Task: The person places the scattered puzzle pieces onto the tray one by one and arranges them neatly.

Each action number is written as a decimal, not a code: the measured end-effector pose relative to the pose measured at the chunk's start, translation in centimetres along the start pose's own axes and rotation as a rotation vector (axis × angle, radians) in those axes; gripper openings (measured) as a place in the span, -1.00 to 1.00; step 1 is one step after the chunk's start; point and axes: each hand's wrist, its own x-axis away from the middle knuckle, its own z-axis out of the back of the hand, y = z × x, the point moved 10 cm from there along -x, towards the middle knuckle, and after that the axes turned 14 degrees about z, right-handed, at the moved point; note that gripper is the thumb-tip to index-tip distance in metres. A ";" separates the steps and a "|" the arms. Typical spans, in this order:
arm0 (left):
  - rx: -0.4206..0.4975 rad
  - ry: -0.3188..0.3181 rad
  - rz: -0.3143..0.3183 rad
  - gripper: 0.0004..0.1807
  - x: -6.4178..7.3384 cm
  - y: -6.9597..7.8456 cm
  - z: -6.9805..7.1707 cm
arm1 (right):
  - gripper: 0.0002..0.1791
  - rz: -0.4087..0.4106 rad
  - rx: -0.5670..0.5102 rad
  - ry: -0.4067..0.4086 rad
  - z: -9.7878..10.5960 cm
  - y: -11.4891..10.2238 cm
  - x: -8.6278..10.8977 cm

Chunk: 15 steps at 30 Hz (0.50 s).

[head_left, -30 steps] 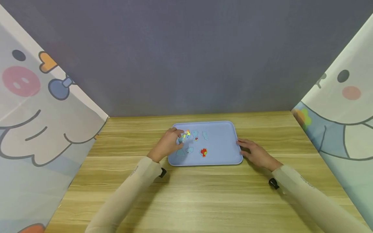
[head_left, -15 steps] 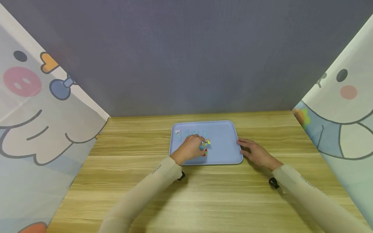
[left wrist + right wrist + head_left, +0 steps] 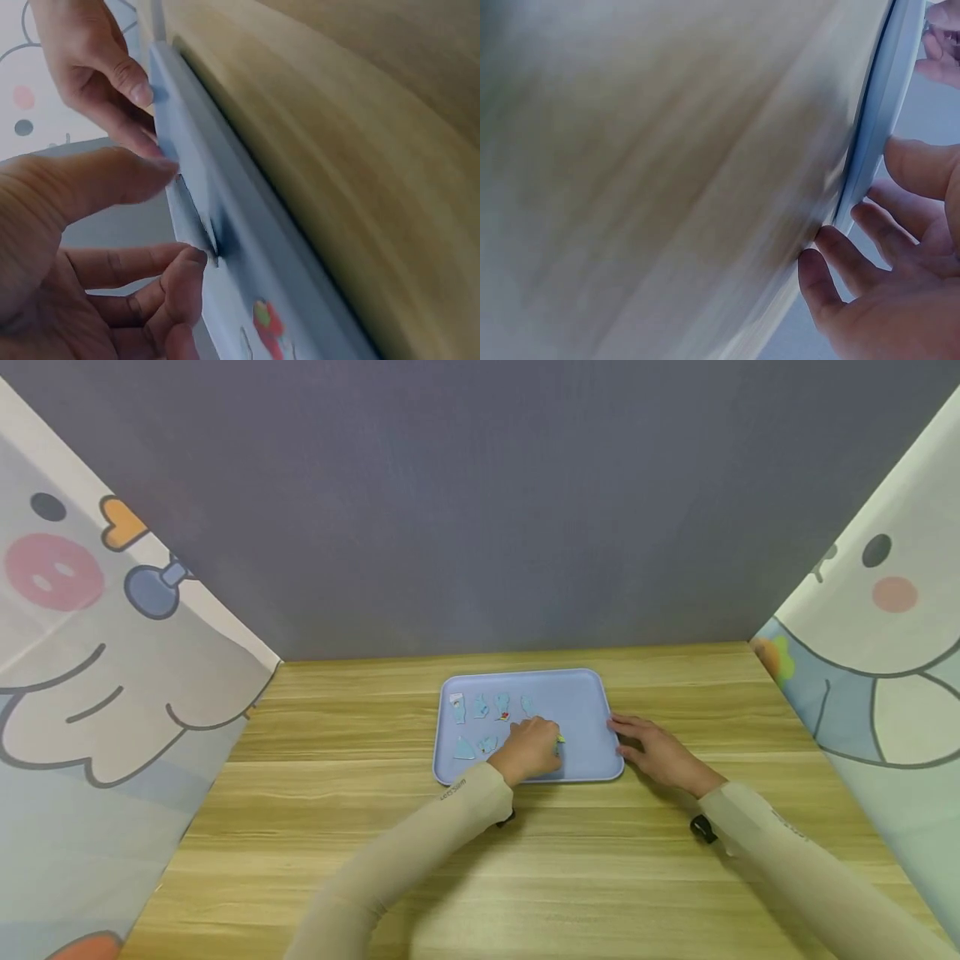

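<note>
A pale blue tray (image 3: 581,697) lies on the wooden table, with small flat cut-out pieces set out on its left part. My left hand (image 3: 531,747) is over the tray's front middle, pinching a thin flat cut-out piece (image 3: 196,214) between thumb and fingers. In the head view only a yellow bit of that piece shows past the hand. A red and green piece (image 3: 268,326) lies on the tray close by, hidden from the head view. My right hand (image 3: 652,756) rests its extended fingers and thumb against the tray's right rim.
A back row holds several light blue pieces (image 3: 459,708). In front of them are a triangular piece (image 3: 463,749) and another small one (image 3: 487,744). A grey wall (image 3: 510,510) stands behind the table, with cartoon-printed sheets (image 3: 60,677) at the sides.
My left hand has carried the piece from the tray's back left corner rightward to the front middle, uncovering the left pieces. My right hand stays at the right rim.
</note>
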 end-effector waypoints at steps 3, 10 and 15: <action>-0.008 0.003 0.025 -0.63 -0.2 0.0 -0.2 | -0.49 0.005 0.002 -0.001 -0.2 -0.1 -0.2; -0.042 0.115 0.056 -0.60 0.7 -1.6 1.9 | -0.50 -0.012 -0.004 -0.036 -0.2 0.3 -0.8; -0.020 0.162 0.087 -0.33 2.2 -4.5 4.6 | -0.53 -0.033 0.000 -0.025 1.5 0.0 -1.5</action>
